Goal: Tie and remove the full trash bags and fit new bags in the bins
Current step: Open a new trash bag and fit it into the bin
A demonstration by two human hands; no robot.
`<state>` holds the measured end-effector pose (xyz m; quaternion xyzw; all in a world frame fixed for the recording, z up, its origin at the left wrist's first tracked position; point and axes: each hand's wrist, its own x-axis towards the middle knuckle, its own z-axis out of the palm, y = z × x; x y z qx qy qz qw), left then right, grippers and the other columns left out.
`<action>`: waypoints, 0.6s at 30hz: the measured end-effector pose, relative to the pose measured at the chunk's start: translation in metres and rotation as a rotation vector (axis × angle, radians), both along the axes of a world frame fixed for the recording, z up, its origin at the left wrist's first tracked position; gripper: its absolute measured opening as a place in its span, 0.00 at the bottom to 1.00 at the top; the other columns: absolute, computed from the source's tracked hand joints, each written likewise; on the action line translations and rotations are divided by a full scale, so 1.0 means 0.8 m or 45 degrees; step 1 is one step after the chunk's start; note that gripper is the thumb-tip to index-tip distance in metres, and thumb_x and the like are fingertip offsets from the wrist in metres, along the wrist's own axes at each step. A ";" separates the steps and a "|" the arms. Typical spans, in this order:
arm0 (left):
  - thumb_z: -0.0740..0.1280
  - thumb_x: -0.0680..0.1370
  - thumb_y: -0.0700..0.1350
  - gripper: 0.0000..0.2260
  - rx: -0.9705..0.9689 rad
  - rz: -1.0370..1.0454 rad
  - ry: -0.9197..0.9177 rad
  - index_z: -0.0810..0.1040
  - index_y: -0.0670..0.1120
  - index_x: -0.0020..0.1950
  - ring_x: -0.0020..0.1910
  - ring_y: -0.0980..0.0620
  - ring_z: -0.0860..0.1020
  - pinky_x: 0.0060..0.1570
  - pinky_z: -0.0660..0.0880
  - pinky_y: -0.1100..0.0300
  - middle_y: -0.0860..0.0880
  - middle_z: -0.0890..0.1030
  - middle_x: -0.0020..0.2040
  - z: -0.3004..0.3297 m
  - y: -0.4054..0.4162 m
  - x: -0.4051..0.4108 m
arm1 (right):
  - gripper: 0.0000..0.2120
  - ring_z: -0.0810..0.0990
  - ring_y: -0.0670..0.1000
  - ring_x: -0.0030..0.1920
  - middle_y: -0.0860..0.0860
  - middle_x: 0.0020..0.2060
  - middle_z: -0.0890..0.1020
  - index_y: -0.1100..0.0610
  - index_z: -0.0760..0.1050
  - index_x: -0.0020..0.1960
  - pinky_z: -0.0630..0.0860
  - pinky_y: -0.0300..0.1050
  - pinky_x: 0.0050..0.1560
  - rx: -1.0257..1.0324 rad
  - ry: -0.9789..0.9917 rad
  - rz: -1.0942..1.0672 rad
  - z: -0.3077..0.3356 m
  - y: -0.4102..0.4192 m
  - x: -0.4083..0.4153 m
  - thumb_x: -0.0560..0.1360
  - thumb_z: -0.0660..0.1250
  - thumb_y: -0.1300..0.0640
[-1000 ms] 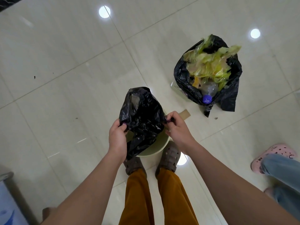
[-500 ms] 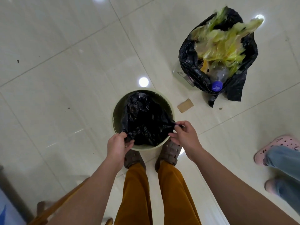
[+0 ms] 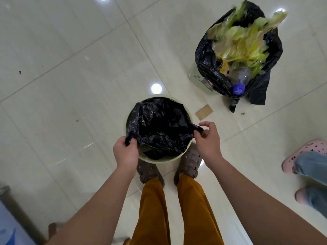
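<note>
Bin [image 3: 189, 116]: round, pale green, on tiled floor [image 3: 70, 85] just ahead of the person's feet. New bag [image 3: 159, 128]: black, crumpled, mostly inside the bin, its mouth not yet over the rim. Left hand [image 3: 126, 151]: fingers curled round the bag's left edge at the rim. Right hand [image 3: 208, 138]: thumb and forefinger pinching the bag's right edge, other fingers loosely spread. Full bag [image 3: 208, 68]: black, untied, upper right, well apart; yellow-green waste and a bottle [image 3: 241, 79] showing. Cardboard scrap [image 3: 204, 111]: on floor between bin and full bag. Pink shoe [image 3: 300, 156]: right edge.
</note>
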<state>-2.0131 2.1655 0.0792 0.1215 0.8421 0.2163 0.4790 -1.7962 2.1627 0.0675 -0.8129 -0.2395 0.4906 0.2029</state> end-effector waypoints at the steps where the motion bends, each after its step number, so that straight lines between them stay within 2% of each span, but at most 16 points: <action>1: 0.63 0.79 0.35 0.09 0.015 -0.025 0.038 0.75 0.49 0.46 0.42 0.51 0.79 0.43 0.78 0.60 0.49 0.80 0.43 0.000 0.000 -0.002 | 0.11 0.72 0.47 0.31 0.55 0.38 0.78 0.49 0.67 0.57 0.69 0.38 0.30 0.024 -0.022 -0.003 0.001 0.000 0.000 0.79 0.64 0.59; 4: 0.63 0.77 0.32 0.11 0.017 -0.109 0.169 0.68 0.47 0.49 0.40 0.53 0.76 0.37 0.72 0.65 0.49 0.77 0.45 -0.003 -0.001 -0.011 | 0.10 0.74 0.49 0.34 0.53 0.39 0.77 0.51 0.64 0.53 0.70 0.34 0.28 0.084 -0.071 -0.080 -0.001 0.001 0.000 0.79 0.64 0.61; 7: 0.61 0.74 0.27 0.13 -0.010 -0.275 0.266 0.66 0.46 0.42 0.37 0.49 0.72 0.33 0.70 0.60 0.47 0.72 0.41 -0.010 -0.008 -0.020 | 0.08 0.71 0.49 0.35 0.50 0.36 0.73 0.55 0.66 0.47 0.68 0.29 0.30 0.115 -0.158 -0.053 -0.007 -0.002 -0.001 0.78 0.64 0.63; 9: 0.58 0.72 0.25 0.15 -0.022 -0.335 0.248 0.71 0.44 0.37 0.40 0.45 0.73 0.36 0.74 0.54 0.43 0.75 0.43 -0.013 -0.014 -0.023 | 0.06 0.72 0.47 0.36 0.48 0.38 0.74 0.55 0.70 0.47 0.68 0.26 0.33 0.112 -0.189 -0.014 -0.013 -0.005 0.000 0.77 0.64 0.64; 10: 0.58 0.72 0.25 0.16 -0.028 -0.338 0.243 0.74 0.44 0.37 0.42 0.44 0.76 0.41 0.77 0.51 0.43 0.78 0.45 -0.014 -0.018 -0.024 | 0.06 0.73 0.45 0.37 0.47 0.39 0.75 0.54 0.72 0.48 0.68 0.25 0.33 0.103 -0.191 -0.009 -0.015 -0.007 0.000 0.77 0.64 0.65; 13: 0.58 0.75 0.26 0.17 -0.016 -0.348 0.266 0.81 0.43 0.49 0.51 0.42 0.79 0.55 0.78 0.46 0.44 0.80 0.53 -0.017 -0.027 -0.028 | 0.09 0.74 0.45 0.37 0.49 0.48 0.78 0.54 0.77 0.54 0.69 0.27 0.35 0.043 -0.202 0.061 -0.019 -0.012 -0.001 0.79 0.62 0.64; 16: 0.60 0.74 0.25 0.20 0.035 -0.416 0.309 0.79 0.41 0.60 0.55 0.50 0.76 0.61 0.74 0.56 0.49 0.75 0.56 -0.017 -0.035 -0.031 | 0.13 0.75 0.48 0.47 0.50 0.55 0.76 0.57 0.77 0.62 0.71 0.32 0.48 0.070 -0.321 0.196 -0.016 -0.017 -0.006 0.79 0.61 0.64; 18: 0.61 0.74 0.26 0.22 0.091 -0.488 0.337 0.76 0.42 0.64 0.55 0.56 0.72 0.60 0.70 0.62 0.49 0.73 0.58 -0.014 -0.037 -0.033 | 0.15 0.76 0.52 0.53 0.51 0.54 0.74 0.59 0.75 0.65 0.74 0.42 0.58 0.120 -0.380 0.224 -0.012 -0.018 -0.010 0.80 0.61 0.64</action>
